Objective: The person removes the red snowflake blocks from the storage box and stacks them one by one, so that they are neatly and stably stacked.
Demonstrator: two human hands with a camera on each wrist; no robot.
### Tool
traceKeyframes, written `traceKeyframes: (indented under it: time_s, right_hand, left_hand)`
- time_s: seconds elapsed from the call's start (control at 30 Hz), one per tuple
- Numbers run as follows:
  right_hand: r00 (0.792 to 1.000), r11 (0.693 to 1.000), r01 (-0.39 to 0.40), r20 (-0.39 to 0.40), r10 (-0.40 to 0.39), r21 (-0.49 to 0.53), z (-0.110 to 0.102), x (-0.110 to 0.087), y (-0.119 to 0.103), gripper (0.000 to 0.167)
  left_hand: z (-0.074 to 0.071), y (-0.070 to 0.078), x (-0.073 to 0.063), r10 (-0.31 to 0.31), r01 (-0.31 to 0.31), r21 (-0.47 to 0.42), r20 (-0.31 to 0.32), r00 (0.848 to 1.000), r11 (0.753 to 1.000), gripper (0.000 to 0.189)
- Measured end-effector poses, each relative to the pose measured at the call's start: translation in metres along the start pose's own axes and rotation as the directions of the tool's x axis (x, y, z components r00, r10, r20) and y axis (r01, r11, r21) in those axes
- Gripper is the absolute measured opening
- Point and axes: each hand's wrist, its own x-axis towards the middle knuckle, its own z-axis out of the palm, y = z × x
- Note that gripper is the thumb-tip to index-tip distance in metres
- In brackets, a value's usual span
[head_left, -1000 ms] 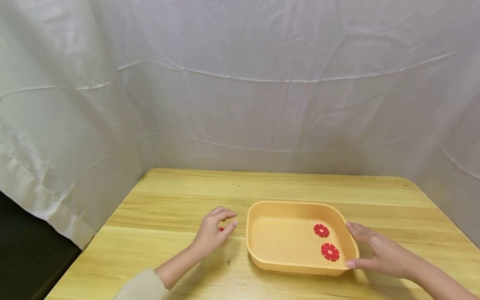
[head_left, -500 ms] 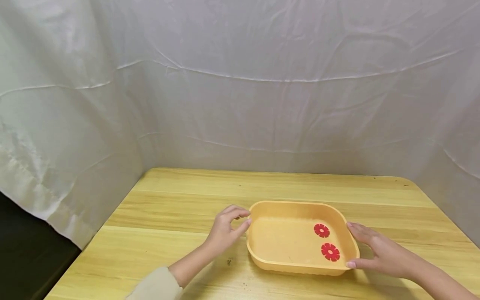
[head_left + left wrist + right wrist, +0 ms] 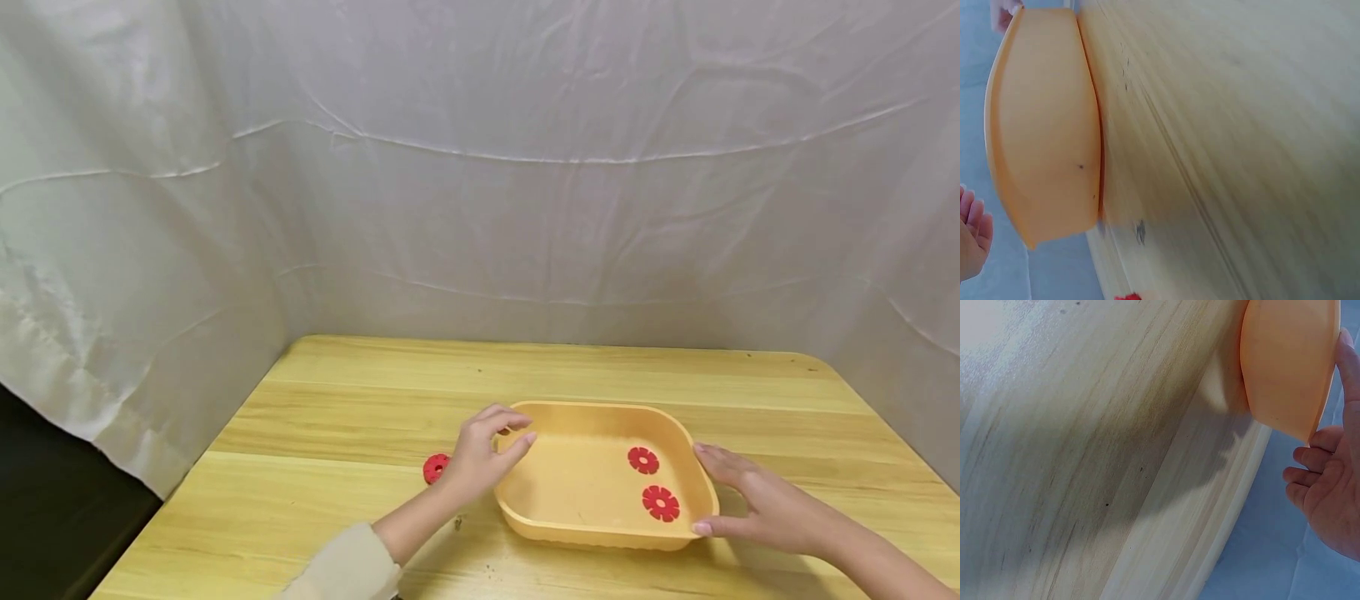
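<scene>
My left hand (image 3: pixel 480 462) hovers over the left rim of a yellow plastic basin (image 3: pixel 585 537), thumb and fingers apart and loosely bent, with nothing visible between them. In the left wrist view its fingertips (image 3: pixel 984 231) show beside the basin's outer wall (image 3: pixel 1047 125). My right hand (image 3: pixel 772 508) holds the basin's right end, thumb at the near corner and fingers farther back along the rim. Two flat red notched discs, one far (image 3: pixel 633 461) and one near (image 3: pixel 650 504), lie inside on the right. Another red disc piece (image 3: pixel 433 468) sits on the table behind my left wrist, partly hidden.
The light wooden table (image 3: pixel 337 417) carries everything. A pale cloth (image 3: pixel 525 233) hangs behind and along both sides. Small dark marks (image 3: pixel 458 523) dot the wood left of the basin. A black area (image 3: pixel 52 500) lies beyond the table's left edge.
My left hand has moved right, from over the red piece on the table to over the basin's left rim, uncovering that piece. My right hand and the basin stay put.
</scene>
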Motion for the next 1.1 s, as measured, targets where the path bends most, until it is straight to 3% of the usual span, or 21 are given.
traceKeyframes:
  time_s: [0.3,0.57,0.83,1.1]
  right_hand:
    - [1.000,1.000,0.018,-0.010,-0.018,-0.010,0.000,0.001,0.001,0.089]
    - [1.000,1.000,0.015,-0.010,-0.015,-0.024,0.000,0.000,0.000,0.089]
    - [1.000,1.000,-0.008,0.018,0.008,-0.029,-0.001,0.001,-0.001,0.090]
    - [1.000,0.999,-0.009,0.011,0.009,-0.038,-0.001,0.001,-0.001,0.090]
  left_hand:
    - [0.012,0.005,0.003,0.008,-0.008,-0.027,0.007,1.000,1.000,0.016]
    - [0.024,0.009,0.009,-0.023,0.025,-0.045,0.037,0.999,0.999,0.018]
    - [0.041,0.013,0.013,-0.040,0.048,-0.062,0.122,0.992,0.997,0.021]
    - [0.056,0.014,0.015,-0.043,0.054,-0.067,0.149,0.988,0.996,0.022]
